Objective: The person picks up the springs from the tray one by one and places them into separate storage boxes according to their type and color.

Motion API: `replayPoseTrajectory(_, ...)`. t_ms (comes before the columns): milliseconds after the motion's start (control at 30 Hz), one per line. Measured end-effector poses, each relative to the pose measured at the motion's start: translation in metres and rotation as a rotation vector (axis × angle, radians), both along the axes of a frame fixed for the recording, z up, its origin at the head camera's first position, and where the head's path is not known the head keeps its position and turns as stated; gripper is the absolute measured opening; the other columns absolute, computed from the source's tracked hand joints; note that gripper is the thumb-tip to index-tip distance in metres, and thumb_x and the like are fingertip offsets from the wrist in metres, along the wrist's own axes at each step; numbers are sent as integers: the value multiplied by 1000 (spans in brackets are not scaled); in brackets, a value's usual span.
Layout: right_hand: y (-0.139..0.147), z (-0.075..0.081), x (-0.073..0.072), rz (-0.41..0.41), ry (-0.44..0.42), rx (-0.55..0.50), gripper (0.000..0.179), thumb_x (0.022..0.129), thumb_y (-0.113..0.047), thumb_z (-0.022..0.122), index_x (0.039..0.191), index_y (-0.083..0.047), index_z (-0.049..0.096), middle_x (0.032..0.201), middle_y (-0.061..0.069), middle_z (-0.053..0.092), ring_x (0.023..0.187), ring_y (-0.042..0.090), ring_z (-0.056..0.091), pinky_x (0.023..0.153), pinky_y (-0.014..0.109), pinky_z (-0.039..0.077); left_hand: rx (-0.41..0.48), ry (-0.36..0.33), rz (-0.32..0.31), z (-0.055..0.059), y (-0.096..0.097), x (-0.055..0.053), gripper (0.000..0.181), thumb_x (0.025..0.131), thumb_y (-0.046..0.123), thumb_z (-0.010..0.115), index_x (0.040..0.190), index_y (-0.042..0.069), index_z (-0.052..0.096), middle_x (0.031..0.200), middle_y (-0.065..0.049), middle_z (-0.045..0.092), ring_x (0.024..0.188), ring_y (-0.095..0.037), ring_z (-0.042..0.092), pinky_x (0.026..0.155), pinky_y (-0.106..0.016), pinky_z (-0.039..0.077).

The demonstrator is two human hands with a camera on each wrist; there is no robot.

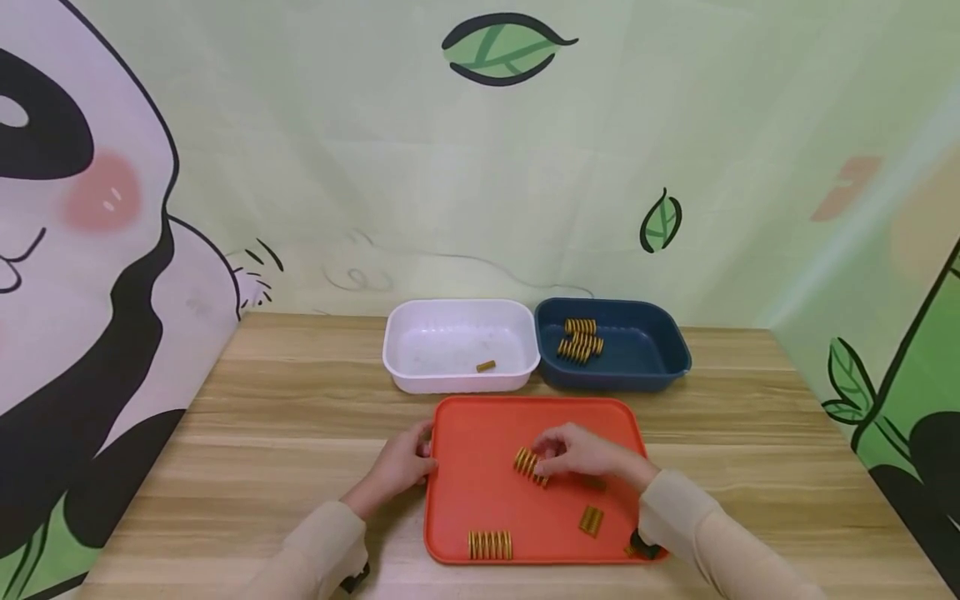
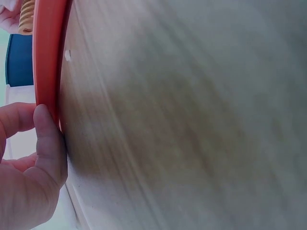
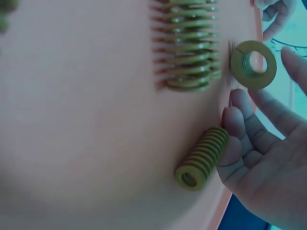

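My left hand (image 1: 402, 457) pinches the left rim of the red tray (image 1: 471, 479). The left wrist view shows its thumb (image 2: 45, 124) against the rim's outer side. Over the tray, my right hand (image 1: 581, 452) is bent around the near right end of a large gold coil spring (image 1: 525, 461). In the right wrist view a finger touches the ring-shaped end of this spring (image 3: 267, 72), while the thumb tip appears slightly apart from it. Beneath that hand lies a small spring (image 3: 204, 155). Small springs (image 1: 591, 521) lie nearer me, side by side.
Another large spring (image 1: 490, 546) lies at the tray's front left. Behind the tray, a white bin (image 1: 420, 384) holds one small spring (image 1: 486, 366). Beside it, a dark blue bin (image 1: 645, 382) contains several large springs (image 1: 580, 343). A patterned cloth wall (image 1: 360, 167) rises behind.
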State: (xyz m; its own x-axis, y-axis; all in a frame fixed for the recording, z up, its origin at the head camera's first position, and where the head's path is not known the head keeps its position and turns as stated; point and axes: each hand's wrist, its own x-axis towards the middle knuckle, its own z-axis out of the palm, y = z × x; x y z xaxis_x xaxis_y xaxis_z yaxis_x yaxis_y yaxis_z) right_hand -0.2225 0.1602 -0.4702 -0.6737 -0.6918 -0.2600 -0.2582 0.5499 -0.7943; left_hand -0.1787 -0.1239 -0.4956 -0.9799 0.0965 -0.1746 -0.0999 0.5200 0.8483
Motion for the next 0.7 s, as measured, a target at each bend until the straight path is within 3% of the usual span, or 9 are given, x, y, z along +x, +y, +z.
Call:
replayPoseTrajectory(133,-3,2,5,-13,35,63,53,74,-27,71,117,-2,53,83,5,53,76,16,46,65,24,41,-5,-3,0,1,0,1,61,72,-8,59,130,0,41,67,-5,47,48,-12,44,43,-22,43)
replayPoseTrajectory(267,-7,3,8,-32,64,125,56,73,-25,72,120,-3,50,86,4,52,79,17,45,67,27,40,0,-7,-2,2,0,2,61,72,-8,59,131,0,41,67,-5,47,49,-12,44,43,-22,43)
replayPoseTrajectory(467,-10,3,8,-60,80,126,45,75,-14,69,117,-5,54,98,5,57,85,17,46,74,29,43,12,10,-11,2,0,2,60,71,-9,58,129,-1,42,66,-5,47,48,-12,44,43,-22,43)
replayPoseTrajectory(700,-7,1,6,-99,121,76,35,74,-10,68,107,-4,60,91,5,58,82,17,47,72,27,42,11,16,-17,3,0,3,60,71,-9,57,129,-1,42,65,-4,47,47,-11,43,42,-20,42)
